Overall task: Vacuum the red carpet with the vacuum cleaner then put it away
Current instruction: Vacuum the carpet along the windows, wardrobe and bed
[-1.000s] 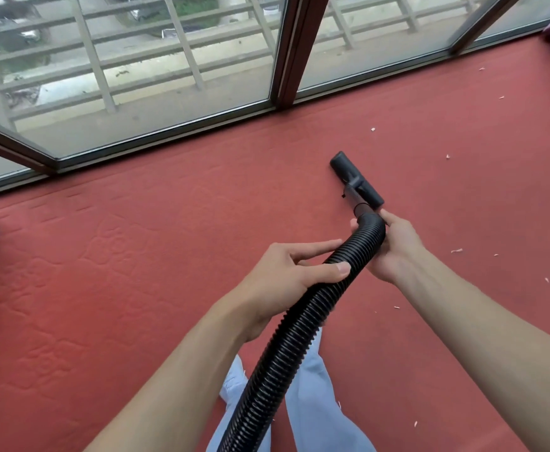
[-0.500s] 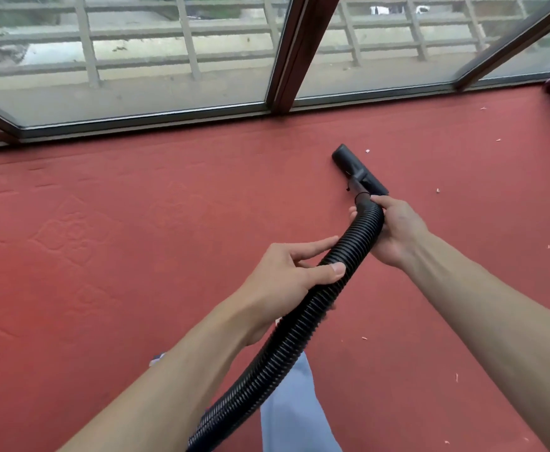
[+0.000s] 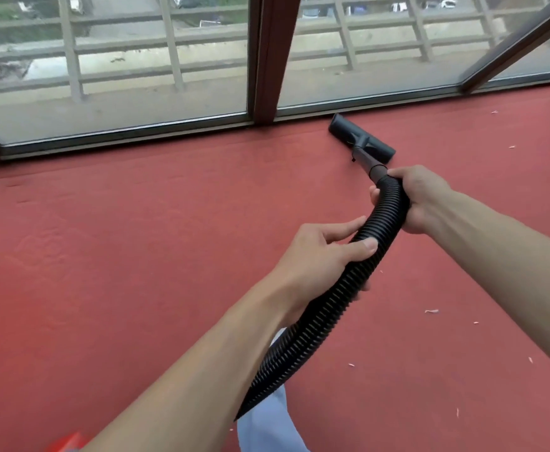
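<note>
A black ribbed vacuum hose [image 3: 312,327] runs from the bottom middle up to a short tube and a black T-shaped nozzle [image 3: 361,138]. The nozzle lies on the red carpet [image 3: 136,256], close to the window sill. My right hand [image 3: 420,197] grips the hose's upper end just behind the tube. My left hand [image 3: 319,256] holds the hose lower down, thumb over the top and fingers curled under it. The vacuum's body is out of view.
A large window with a dark frame [image 3: 267,60] borders the carpet's far edge. Small white scraps [image 3: 431,310] dot the carpet at the right. My light blue trouser leg [image 3: 267,425] shows at the bottom, and an orange-red object [image 3: 66,443] peeks in at bottom left.
The nozzle has slid forward across the carpet toward the window sill. Both hands moved with it, still holding the hose.
</note>
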Demonstrator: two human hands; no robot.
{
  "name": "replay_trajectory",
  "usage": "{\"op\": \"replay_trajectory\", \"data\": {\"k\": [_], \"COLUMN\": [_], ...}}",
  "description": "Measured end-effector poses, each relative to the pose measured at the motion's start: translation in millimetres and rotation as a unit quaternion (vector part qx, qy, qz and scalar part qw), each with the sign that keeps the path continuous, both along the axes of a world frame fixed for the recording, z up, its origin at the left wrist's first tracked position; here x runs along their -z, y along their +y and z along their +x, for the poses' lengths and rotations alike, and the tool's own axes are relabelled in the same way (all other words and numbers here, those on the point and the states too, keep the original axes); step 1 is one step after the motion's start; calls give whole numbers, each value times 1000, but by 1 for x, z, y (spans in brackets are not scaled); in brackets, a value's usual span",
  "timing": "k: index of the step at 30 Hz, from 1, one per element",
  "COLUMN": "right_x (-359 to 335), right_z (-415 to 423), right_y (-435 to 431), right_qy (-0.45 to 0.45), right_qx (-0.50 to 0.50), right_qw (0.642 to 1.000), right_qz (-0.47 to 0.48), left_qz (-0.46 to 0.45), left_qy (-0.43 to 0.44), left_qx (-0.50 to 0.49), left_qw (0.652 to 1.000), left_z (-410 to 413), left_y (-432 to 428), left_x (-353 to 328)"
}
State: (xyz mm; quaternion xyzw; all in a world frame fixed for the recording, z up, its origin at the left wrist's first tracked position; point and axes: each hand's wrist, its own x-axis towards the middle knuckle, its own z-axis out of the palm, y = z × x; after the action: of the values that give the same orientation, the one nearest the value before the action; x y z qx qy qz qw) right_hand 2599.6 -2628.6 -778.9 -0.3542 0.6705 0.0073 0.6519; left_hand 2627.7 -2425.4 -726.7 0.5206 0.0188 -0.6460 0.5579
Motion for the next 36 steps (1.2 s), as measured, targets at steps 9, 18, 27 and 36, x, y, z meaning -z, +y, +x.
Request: {"op": "replay_trajectory", "data": {"k": [9,18,27,36], "right_x": [-14,-19,-72,-77], "right_z": [-26,-105,-215,-311], "right_y": [-2,126,258,317], "right_qy": [43,132,45,63], "right_qx": [-81,-114,33,135], "right_qw": [996,981,998,988], "right_qz": [-17,-90,27,35], "left_qz": [-20,24,6,11], "left_qy": [49,77,17,9], "left_qx": [7,89,175,254], "left_qw": [999,993,984,967], "left_z": [-13,-62,-140,-203], "left_y": [-13,112,222,262], "left_x": [-21,-57,-121,-118]}}
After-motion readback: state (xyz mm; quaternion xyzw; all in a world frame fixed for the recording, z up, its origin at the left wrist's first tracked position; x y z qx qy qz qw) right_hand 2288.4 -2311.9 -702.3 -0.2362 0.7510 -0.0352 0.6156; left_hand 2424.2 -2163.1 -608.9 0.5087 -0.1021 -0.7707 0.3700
